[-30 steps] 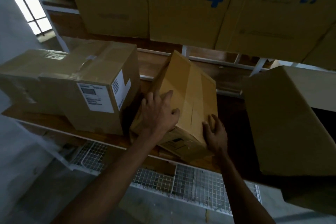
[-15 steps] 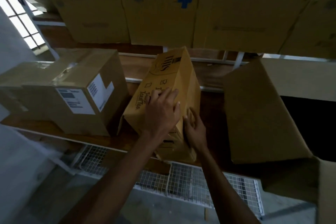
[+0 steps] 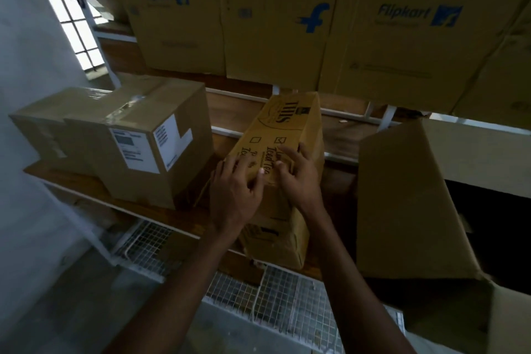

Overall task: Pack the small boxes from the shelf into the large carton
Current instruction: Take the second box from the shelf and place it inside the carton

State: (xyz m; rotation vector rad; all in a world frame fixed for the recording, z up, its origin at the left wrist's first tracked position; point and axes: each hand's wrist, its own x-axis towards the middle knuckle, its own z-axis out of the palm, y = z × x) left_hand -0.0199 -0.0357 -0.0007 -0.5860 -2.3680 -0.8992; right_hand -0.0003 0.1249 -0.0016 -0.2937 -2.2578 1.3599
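While your two hands rest on it, the tea box (image 3: 290,129) stands tilted on the wooden shelf (image 3: 86,181), its top leaning away from you. Your left hand (image 3: 235,195) lies flat on the printed face, fingers (image 3: 253,178) spread and bent a little over the near edge. Your right hand (image 3: 301,178) lies just beside it on the same face, fingers spread too, reaching toward the box's right edge. Neither hand is wrapped around the box; both press on it from the front.

The box's low end sits at the shelf's front edge and sticks out a bit over the wire rack (image 3: 273,296) below. Left of it stands a taped box (image 3: 135,138) with white labels, near but not touching at the top; down low the gap is dark and I cannot tell if they touch. Right of it there is a strip of bare shelf, then the big carton (image 3: 402,210). Its tall flap stands up between the tea box and the dark open inside of the carton. The flap's top edge reaches about as high as the tea box's top.

Behind, a row of large printed boxes (image 3: 287,23) hangs low over the back of the shelf, so room above the tea box is tight at the rear. A bright window (image 3: 71,23) is at the far left.
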